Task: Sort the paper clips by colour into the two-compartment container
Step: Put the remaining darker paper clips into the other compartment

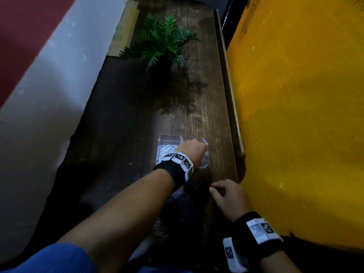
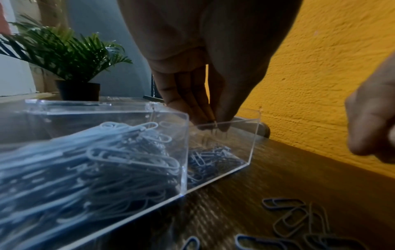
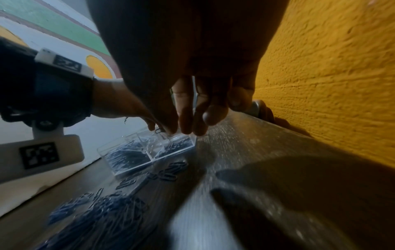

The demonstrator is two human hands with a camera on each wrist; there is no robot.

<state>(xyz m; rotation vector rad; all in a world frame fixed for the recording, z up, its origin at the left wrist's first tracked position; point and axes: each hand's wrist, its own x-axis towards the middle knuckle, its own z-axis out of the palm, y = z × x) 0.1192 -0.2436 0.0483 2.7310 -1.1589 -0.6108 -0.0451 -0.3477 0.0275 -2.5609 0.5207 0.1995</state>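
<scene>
From the head view we see our left hand [image 1: 192,149] reaching across over the clear two-compartment container [image 1: 204,163], covering most of its right-hand compartment; what the fingers do is hidden under the back of the hand. The left wrist view fills that in: our fingers [image 2: 183,99] point straight down, bunched together with the thumb just over the rim of that compartment, and thin wire, apparently a dark clip or two, hangs from their tips. Below the fingertips lies a small heap of blue paper clips [image 2: 210,156]. The compartment on the thumbless side of the hand holds a full heap of white paper clips [image 2: 119,152], which the head view shows only as a pale tangle [image 1: 166,151] beside our wrist.

Our right hand [image 1: 229,196] hovers near the wall-side edge of the wooden table [image 1: 122,134], fingers loosely curled toward the thumb. The right wrist view shows those fingers [image 3: 210,111] hanging close together; we cannot tell whether they hold a clip. Left of this hand, under our left forearm, lies the unsorted pile of clips [image 3: 102,213], blurred in both views.

Beyond the left hand stands a potted fern [image 1: 163,40], with the yellow wall [image 1: 295,95] to its right.
</scene>
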